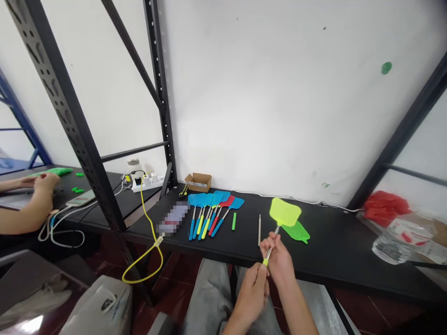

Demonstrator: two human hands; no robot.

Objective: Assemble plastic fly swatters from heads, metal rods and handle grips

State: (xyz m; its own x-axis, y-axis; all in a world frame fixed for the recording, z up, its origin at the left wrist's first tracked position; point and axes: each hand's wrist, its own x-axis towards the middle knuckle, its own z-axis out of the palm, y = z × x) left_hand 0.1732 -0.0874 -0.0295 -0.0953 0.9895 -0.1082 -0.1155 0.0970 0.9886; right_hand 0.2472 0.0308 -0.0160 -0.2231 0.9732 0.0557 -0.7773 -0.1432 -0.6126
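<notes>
A yellow fly swatter (285, 211) is tilted up over the front of the black table. My left hand (252, 284) is closed around its yellow grip. Higher up, the fingers of my right hand (277, 256) pinch its thin metal shaft below the head. Behind the swatter lies a flat green swatter head (296, 231), partly covered from view. To the left are a thin pale stick (259, 230) and a short green grip piece (233, 221). Several finished-looking fly swatters (209, 216) with blue, red and yellow parts lie in an overlapping row.
A phone-like blurred object (173, 218) with a yellow cable (142, 269) lies left of the row. An open cardboard box (198, 181) stands by the wall. At right are a clear plastic container (393, 244) and red bag (386, 205). A co-worker's hands (45, 181) show left, beyond a rack post (70, 111).
</notes>
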